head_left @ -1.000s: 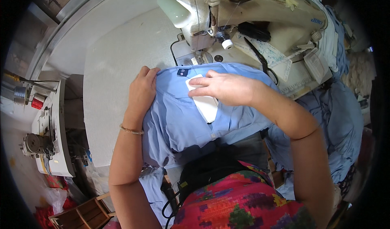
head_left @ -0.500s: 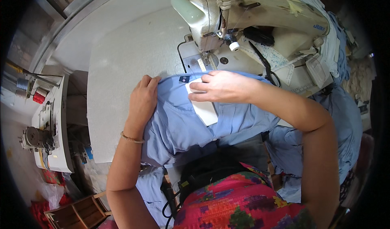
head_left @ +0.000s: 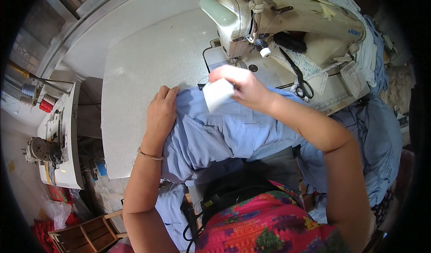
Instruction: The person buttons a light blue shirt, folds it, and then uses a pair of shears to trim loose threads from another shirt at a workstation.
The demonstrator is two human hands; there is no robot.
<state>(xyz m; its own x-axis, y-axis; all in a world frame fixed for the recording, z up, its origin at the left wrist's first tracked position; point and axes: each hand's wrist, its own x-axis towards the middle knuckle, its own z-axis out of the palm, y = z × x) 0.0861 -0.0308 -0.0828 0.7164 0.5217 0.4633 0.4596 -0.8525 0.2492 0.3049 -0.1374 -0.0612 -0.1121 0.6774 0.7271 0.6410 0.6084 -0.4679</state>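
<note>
A light blue shirt (head_left: 238, 138) lies bunched across the near edge of the sewing table, with a small dark label (head_left: 201, 86) at its upper edge. My left hand (head_left: 162, 109) grips the shirt's upper left corner, its fingers curled together on the cloth. In my right hand (head_left: 249, 88) is a white card (head_left: 217, 95), pinched and tilted above the shirt, slightly blurred. Just beyond this hand stands the sewing machine (head_left: 233, 26); the hand and card partly cover its needle area.
Black scissors (head_left: 298, 76) lie on printed paper strips (head_left: 316, 76) right of the needle area. More blue cloth (head_left: 359, 141) hangs at the right. At the left stands a second machine (head_left: 42, 150) below red thread (head_left: 46, 105). A wooden frame (head_left: 87, 230) sits low at left.
My right hand has lifted the white card off the shirt and tilted it. My left hand stays at the shirt's corner. The view has shifted slightly.
</note>
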